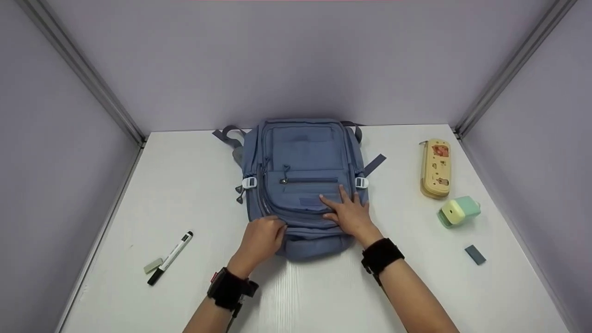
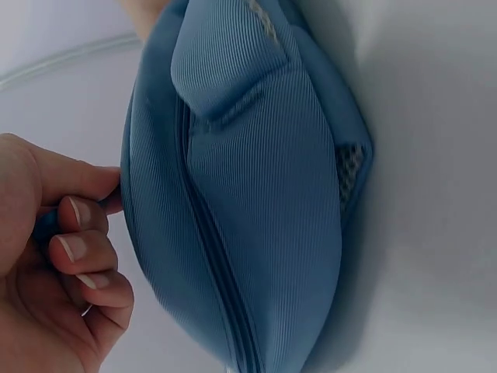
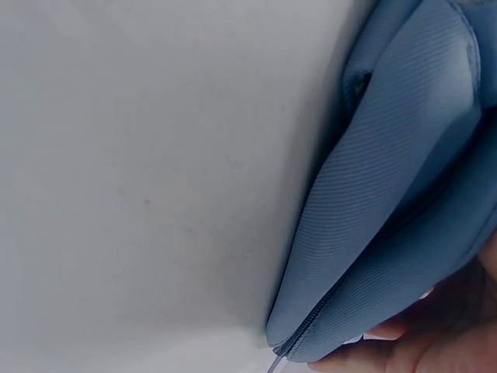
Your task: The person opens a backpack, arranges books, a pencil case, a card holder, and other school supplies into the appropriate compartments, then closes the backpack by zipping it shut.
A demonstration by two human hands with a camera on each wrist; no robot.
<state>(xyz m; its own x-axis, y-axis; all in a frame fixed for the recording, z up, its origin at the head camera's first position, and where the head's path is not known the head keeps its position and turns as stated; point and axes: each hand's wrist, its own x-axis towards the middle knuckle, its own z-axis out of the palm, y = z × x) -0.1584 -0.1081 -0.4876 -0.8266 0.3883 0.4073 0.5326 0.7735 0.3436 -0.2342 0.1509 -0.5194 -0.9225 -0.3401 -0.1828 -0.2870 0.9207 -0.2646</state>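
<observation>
A blue backpack lies on the white table with its front face up and its base towards me. At its lower left edge is my left hand, fingers curled. In the left wrist view the left hand pinches a small blue zipper pull, mostly covered by the fingers, beside the zipped panel. My right hand rests with spread fingers on the lower right of the backpack's front. The right wrist view shows part of the right hand at the bag's edge, beside a zipper.
On the right are a yellow pencil case, a green and yellow box-like gadget and a small dark grey block. A marker lies on the left, touching a small pale green block. Grey walls enclose the table.
</observation>
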